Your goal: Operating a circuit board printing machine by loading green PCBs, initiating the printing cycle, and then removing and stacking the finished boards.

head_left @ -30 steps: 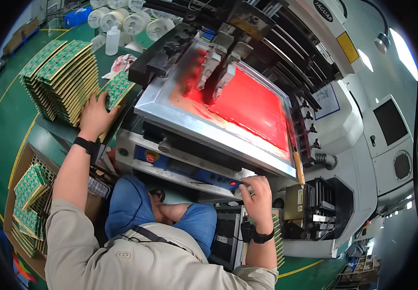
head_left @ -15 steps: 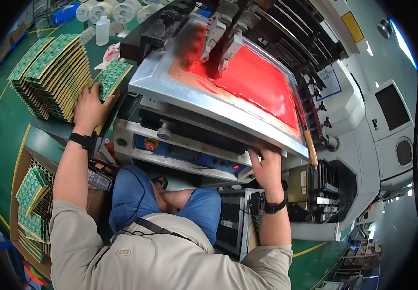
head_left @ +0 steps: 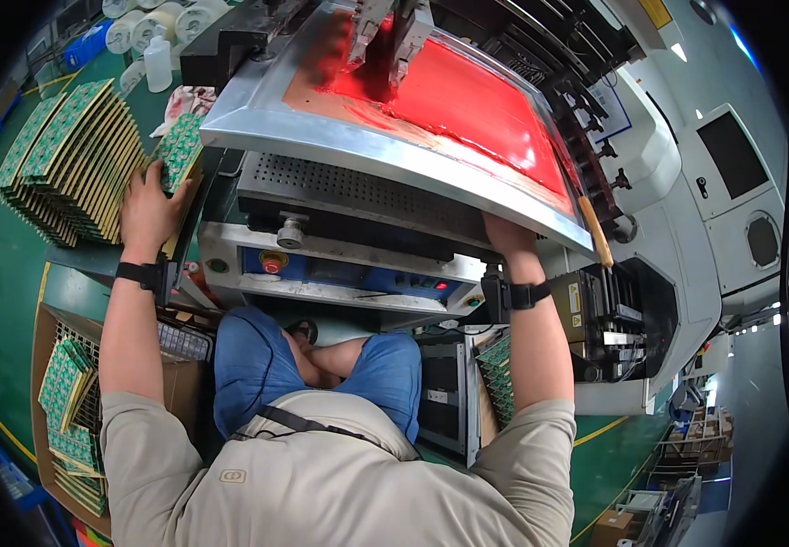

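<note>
My left hand (head_left: pixel 148 211) is at the near end of a short stack of green printed circuit boards (head_left: pixel 181 146), its thumb and fingers on either side of the top board's end. My right hand (head_left: pixel 509 239) reaches in under the front edge of a silver screen-printing frame (head_left: pixel 385 169); its fingers are hidden there. Thick red ink (head_left: pixel 467 100) covers much of the screen, and two metal squeegee holders (head_left: pixel 404 59) stand over it. Below the frame shows a black perforated plate (head_left: pixel 349 187).
Tall fanned stacks of boards (head_left: pixel 84 150) stand left of my left hand. A carton (head_left: pixel 48 319) with more boards sits at lower left. A white bottle (head_left: pixel 158 66) and a stained cloth (head_left: pixel 189 102) lie beyond. A wooden-handled tool (head_left: pixel 597 232) leans at the frame's right edge.
The frame has risen, baring more of the perforated plate. My right hand has gone from the frame's front edge to underneath it. My left hand stays at the short stack.
</note>
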`<state>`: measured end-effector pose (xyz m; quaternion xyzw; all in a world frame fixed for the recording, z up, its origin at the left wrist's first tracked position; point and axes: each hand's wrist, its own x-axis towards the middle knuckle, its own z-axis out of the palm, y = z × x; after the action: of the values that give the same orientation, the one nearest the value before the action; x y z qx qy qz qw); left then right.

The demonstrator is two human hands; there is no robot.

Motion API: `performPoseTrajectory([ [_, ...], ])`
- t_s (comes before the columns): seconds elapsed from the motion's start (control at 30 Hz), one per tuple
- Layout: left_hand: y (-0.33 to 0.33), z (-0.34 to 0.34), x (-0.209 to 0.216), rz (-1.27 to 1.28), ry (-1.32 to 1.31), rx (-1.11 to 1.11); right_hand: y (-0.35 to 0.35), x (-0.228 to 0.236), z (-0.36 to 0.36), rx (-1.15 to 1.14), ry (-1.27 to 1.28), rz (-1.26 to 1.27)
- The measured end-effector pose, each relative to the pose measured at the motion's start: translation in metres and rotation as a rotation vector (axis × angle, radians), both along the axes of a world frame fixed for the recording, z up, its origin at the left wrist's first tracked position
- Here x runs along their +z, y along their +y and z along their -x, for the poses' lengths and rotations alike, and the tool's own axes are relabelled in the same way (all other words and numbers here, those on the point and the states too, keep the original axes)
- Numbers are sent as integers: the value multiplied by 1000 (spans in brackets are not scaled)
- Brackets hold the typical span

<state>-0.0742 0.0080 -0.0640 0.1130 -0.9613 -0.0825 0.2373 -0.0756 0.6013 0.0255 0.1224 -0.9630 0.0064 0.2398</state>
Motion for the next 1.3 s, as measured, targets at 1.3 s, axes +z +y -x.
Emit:
performPoseTrajectory([
  [1.3,-10,7,-11,-34,39,-82,17,10,5,-73,162,6],
])
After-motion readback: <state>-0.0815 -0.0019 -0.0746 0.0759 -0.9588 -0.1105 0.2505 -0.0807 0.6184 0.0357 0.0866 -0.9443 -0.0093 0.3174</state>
